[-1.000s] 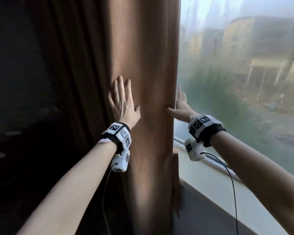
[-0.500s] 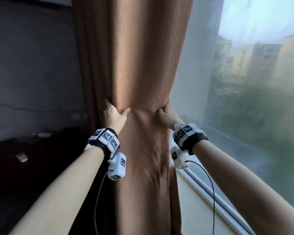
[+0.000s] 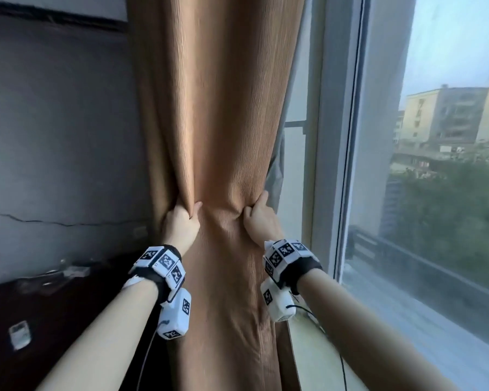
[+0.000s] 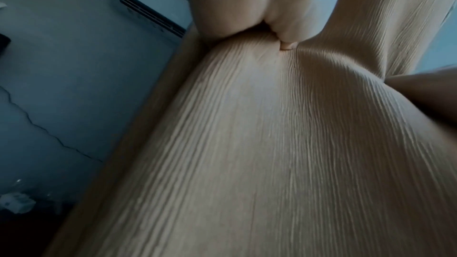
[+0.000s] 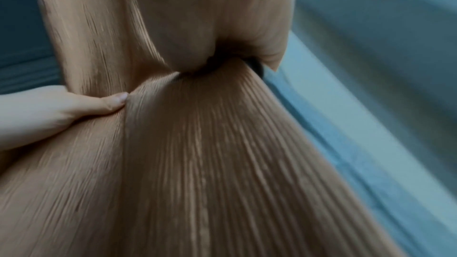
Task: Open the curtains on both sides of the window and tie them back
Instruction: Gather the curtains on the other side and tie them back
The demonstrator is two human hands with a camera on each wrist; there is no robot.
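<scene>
The brown curtain (image 3: 218, 136) is gathered beside the window (image 3: 435, 193), gripped at its edges by the left hand (image 3: 181, 224) and right hand (image 3: 259, 218).

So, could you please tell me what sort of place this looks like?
Probably a room in an upper-floor flat: a brown curtain beside a big window, a wall air conditioner, and apartment blocks outside.

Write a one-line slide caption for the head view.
Left hand and right hand gather the brown curtain into a bundle beside the window.
</scene>
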